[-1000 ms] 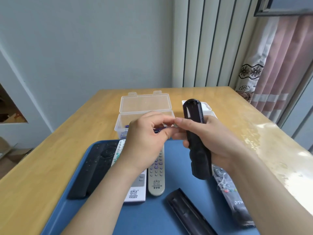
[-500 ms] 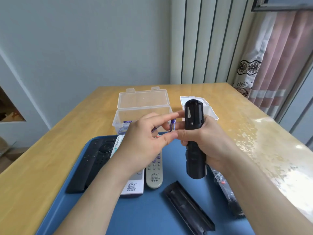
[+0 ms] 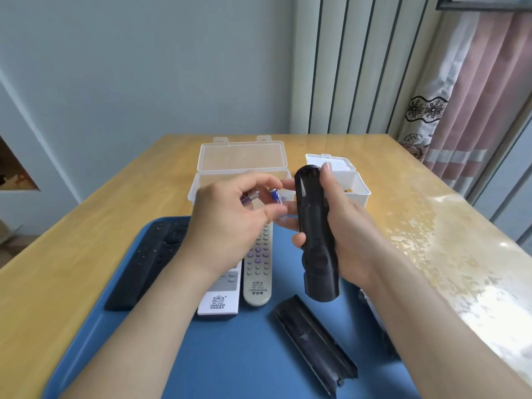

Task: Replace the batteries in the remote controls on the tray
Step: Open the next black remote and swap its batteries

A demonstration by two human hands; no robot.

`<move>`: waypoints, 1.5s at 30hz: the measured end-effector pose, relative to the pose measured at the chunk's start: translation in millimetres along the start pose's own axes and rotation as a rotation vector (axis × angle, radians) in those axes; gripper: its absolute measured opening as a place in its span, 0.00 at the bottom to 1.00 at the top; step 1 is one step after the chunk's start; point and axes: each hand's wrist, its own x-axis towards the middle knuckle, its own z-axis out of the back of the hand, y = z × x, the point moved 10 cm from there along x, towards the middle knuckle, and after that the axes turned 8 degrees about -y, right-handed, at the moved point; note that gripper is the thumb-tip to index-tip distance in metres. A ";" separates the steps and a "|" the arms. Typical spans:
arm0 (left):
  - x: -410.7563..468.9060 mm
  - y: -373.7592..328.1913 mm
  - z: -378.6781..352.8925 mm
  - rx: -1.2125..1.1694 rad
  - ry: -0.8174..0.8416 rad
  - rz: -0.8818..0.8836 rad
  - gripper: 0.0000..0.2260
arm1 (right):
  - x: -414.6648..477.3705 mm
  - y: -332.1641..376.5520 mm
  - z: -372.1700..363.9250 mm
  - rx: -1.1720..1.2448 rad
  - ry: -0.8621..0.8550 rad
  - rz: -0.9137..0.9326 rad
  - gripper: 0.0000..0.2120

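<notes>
My right hand (image 3: 344,226) grips a black remote (image 3: 315,231) upright above the blue tray (image 3: 224,364), its open battery bay facing me. My left hand (image 3: 227,223) holds two small blue batteries: one battery (image 3: 275,195) pinched at the fingertips just left of the remote's top, a second battery (image 3: 250,197) tucked between the fingers. The remote's black back cover (image 3: 313,342) lies loose on the tray. A long black remote (image 3: 146,263), a white remote (image 3: 223,295) and a grey remote (image 3: 258,272) lie side by side on the tray.
Two clear plastic boxes stand open on the wooden table (image 3: 69,254) behind the tray: a larger box (image 3: 241,162) behind my left hand and a smaller box (image 3: 352,182) behind the remote. Another dark remote (image 3: 374,312) lies partly hidden under my right forearm. A curtain hangs at right.
My left hand has drawn slightly left and apart from the right hand, turning the pinched battery upright; the second battery now shows between its fingers. The held remote stays upright.
</notes>
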 end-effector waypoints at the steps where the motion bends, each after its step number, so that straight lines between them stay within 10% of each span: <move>1: 1.4 0.2 4.3 -0.071 -0.032 0.020 0.12 | -0.9 0.3 -1.6 0.005 0.005 -0.002 0.28; 7: 1.2 -2.4 10.7 -0.315 -0.121 0.087 0.10 | -5.6 -3.4 -15.3 -0.119 0.043 0.036 0.24; 41: -19.7 -37.9 -17.0 0.422 -0.112 -0.515 0.13 | -14.7 15.8 -7.8 -0.167 -0.050 0.216 0.26; 45: -13.7 -15.9 -23.7 0.170 0.054 -0.279 0.11 | -14.0 18.2 -9.9 -0.154 -0.040 0.203 0.13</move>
